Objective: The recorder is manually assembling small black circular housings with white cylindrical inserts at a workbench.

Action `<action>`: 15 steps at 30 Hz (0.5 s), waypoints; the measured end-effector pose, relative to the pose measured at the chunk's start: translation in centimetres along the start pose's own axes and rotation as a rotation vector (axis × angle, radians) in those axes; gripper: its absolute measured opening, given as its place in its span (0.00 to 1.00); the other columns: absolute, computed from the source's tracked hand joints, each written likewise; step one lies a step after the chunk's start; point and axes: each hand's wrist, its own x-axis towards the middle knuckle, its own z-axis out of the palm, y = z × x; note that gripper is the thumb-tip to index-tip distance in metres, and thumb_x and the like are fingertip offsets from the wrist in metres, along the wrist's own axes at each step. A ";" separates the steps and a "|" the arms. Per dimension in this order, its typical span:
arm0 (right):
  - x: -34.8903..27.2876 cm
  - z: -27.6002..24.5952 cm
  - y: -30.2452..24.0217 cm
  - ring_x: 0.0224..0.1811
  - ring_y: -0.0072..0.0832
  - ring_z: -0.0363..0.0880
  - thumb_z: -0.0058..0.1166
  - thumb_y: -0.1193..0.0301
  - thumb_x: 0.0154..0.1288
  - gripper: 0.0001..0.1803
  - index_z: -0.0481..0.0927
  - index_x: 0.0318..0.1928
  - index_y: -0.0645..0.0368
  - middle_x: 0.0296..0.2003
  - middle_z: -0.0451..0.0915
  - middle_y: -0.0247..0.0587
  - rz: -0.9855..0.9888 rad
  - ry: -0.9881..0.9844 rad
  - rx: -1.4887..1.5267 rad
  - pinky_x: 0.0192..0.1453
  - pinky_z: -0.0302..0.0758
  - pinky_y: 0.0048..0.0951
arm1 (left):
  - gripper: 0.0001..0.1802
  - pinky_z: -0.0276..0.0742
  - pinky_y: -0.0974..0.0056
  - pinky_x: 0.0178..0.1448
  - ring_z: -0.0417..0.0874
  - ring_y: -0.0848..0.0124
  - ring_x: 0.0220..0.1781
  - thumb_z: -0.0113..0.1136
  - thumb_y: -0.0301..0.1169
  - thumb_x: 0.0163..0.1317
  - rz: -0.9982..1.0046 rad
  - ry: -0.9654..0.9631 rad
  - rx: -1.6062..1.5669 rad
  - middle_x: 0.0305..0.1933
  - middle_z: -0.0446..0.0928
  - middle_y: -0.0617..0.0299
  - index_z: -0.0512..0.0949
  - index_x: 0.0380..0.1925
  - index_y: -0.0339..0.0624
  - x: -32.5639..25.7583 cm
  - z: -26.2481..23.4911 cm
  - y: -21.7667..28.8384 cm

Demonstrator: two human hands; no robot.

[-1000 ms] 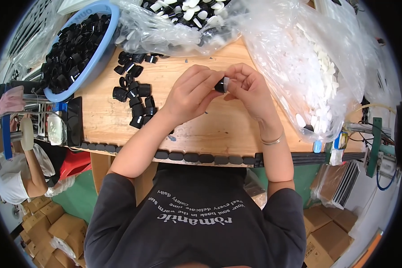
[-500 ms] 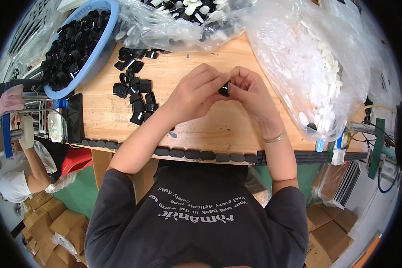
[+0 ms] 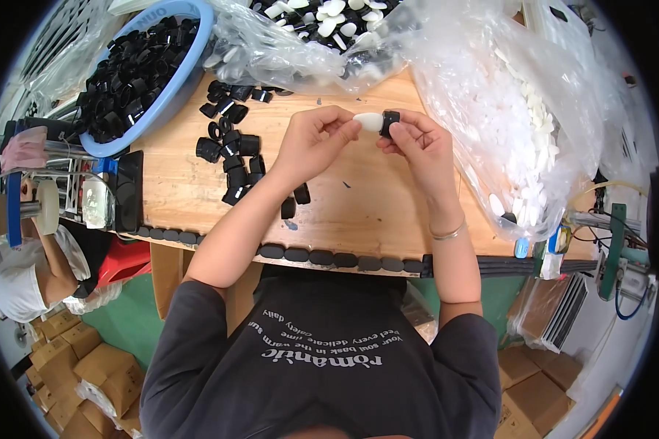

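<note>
Two hands, pressed close together half a second ago, are now drawn slightly apart, so that a white plug (image 3: 369, 121) is exposed between them. The plug is pinched at its blunt end by the left hand (image 3: 316, 139), fingers curled. A black cap (image 3: 390, 123) is gripped by the right hand (image 3: 419, 146), touching the plug's other end. Both parts are held above the wooden table (image 3: 359, 205). Loose black caps (image 3: 231, 143) lie left of the hands; a blue basin (image 3: 170, 80) stands beyond them. A clear bag of white plugs (image 3: 520, 132) crowds the table's right side.
</note>
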 end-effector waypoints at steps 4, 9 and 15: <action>0.2 0.1 0.4 0.32 0.22 0.81 0.54 0.76 0.66 0.13 0.76 0.49 0.69 0.35 0.83 0.42 -0.037 -0.012 -0.040 0.36 0.78 0.19 | 0.06 0.69 0.75 0.40 0.73 0.82 0.31 0.59 0.27 0.63 0.092 0.037 0.102 0.28 0.77 0.69 0.80 0.33 0.36 -0.1 -0.3 -0.3; 0.2 0.0 -0.6 0.29 0.20 0.80 0.55 0.75 0.65 0.13 0.77 0.48 0.69 0.33 0.82 0.40 -0.041 -0.017 -0.084 0.34 0.77 0.19 | 0.05 0.67 0.76 0.38 0.73 0.82 0.32 0.57 0.27 0.64 -0.027 0.019 0.030 0.29 0.77 0.69 0.80 0.33 0.36 0.0 -0.7 -0.4; 7.3 0.6 -6.9 0.36 0.23 0.81 0.59 0.73 0.62 0.17 0.77 0.49 0.67 0.36 0.82 0.42 -0.096 0.023 -0.375 0.43 0.78 0.23 | 0.15 0.69 0.77 0.41 0.73 0.82 0.33 0.57 0.32 0.65 0.054 0.038 0.032 0.34 0.78 0.69 0.76 0.49 0.36 1.1 -2.9 0.1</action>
